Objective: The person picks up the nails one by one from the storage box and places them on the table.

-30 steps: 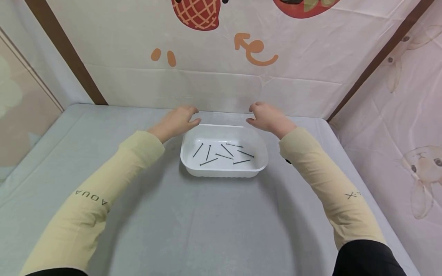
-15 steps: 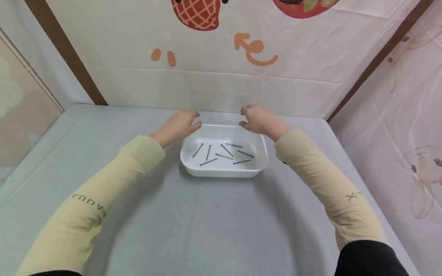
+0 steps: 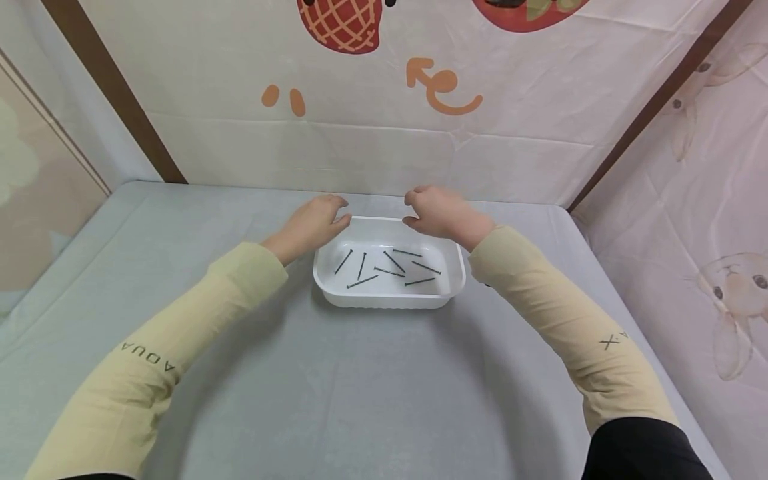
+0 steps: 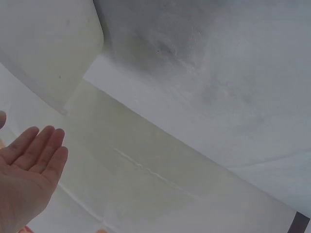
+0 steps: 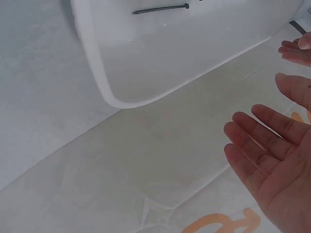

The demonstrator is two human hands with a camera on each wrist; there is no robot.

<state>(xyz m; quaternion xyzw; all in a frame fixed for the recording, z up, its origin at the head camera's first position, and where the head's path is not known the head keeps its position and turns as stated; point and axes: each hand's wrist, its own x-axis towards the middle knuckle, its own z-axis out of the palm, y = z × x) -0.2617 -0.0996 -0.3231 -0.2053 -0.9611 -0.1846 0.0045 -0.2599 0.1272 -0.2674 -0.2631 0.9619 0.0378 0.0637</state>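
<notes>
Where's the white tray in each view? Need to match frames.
Head: white tray near centre, whole outline but for what the right hand covers.
Left wrist: top-left corner, cropped, outer side showing.
Right wrist: along the top, cropped, inside and rim showing.
Shared landmark: the grey table's far edge against the white backdrop.

the right hand (image 3: 441, 212) is now further inward than a second ago, and a little nearer the person; its thumb and fingers, earlier by the far right corner of the white tray (image 3: 384, 296), now reach over the far rim and hide that corner. the left hand (image 3: 309, 225) sits slightly nearer the person, so the gap between the two hands is narrower. the right sleeve (image 3: 540, 307) angles in with its hand, and the lettering (image 3: 147, 357) on the left sleeve (image 3: 198, 320) sits lower.
</notes>
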